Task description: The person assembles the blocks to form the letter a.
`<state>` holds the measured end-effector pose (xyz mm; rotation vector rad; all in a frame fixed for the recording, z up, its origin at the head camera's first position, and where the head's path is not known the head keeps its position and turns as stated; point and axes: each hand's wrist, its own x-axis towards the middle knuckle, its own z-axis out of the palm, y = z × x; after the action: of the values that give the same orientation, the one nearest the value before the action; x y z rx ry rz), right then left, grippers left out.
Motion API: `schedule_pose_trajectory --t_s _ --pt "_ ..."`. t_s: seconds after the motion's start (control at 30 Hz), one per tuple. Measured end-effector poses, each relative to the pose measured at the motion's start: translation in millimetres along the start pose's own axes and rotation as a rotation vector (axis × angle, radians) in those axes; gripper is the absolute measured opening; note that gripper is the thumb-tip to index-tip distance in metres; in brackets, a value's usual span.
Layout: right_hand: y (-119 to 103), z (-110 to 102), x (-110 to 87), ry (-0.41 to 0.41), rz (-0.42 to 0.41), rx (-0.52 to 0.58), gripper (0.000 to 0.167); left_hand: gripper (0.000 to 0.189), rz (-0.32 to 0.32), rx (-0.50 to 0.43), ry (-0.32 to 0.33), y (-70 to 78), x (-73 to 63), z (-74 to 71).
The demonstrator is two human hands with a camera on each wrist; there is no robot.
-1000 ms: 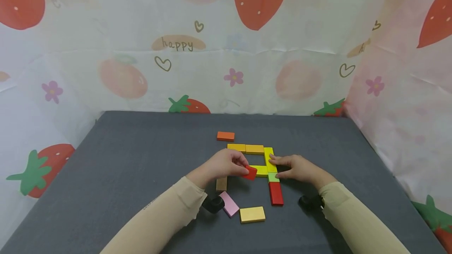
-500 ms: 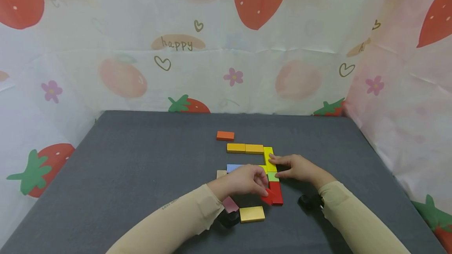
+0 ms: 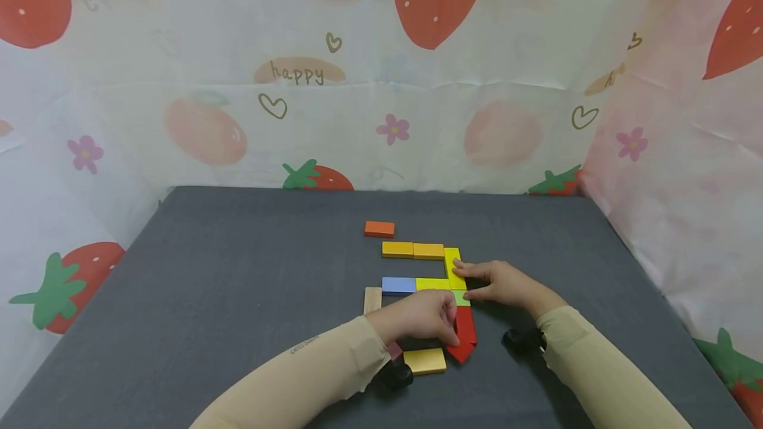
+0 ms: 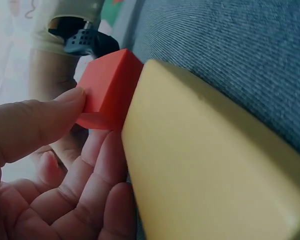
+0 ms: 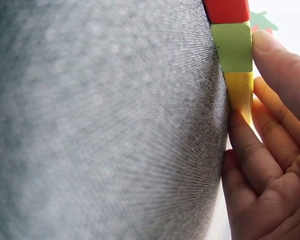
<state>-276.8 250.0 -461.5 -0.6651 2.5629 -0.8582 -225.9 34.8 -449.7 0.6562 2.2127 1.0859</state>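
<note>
In the head view, my left hand [image 3: 420, 315] pinches a small red block [image 3: 461, 354] at the near end of a longer red block [image 3: 467, 324]. The left wrist view shows the thumb against this red block [image 4: 107, 82], close beside a pale yellow block [image 4: 190, 150]. My right hand [image 3: 507, 286] rests with extended fingers at the right side of the row. Its thumb touches the green block [image 5: 233, 47], and its fingers lie at the yellow block [image 5: 240, 92]. Another yellow block [image 3: 432, 284] and a blue block [image 3: 398, 285] run leftward from this row.
Two amber blocks [image 3: 413, 251] lead left from the row's far end. Farther back lies an orange block [image 3: 379, 229]. A tan block [image 3: 372, 300] and a mostly hidden pink block [image 3: 394, 350] are near my left forearm. Grey cloth covers the table [image 3: 250, 270].
My left hand has carried the small red block right and toward me, down to the near end of the longer red block. The blue block is uncovered. My right hand has stayed put.
</note>
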Motion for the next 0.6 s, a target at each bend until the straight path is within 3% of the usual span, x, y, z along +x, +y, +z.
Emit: schedule_pose_trajectory --t_s 0.33,0.6 --pt "-1.3 0.4 -0.5 -0.007 0.004 -0.004 0.060 0.013 -0.071 0.062 -0.052 2.3 2.4 4.2" --pt "-1.7 0.2 -0.9 -0.009 0.004 -0.008 0.060 0.011 -0.085 0.087 -0.084 4.8 0.6 2.4"
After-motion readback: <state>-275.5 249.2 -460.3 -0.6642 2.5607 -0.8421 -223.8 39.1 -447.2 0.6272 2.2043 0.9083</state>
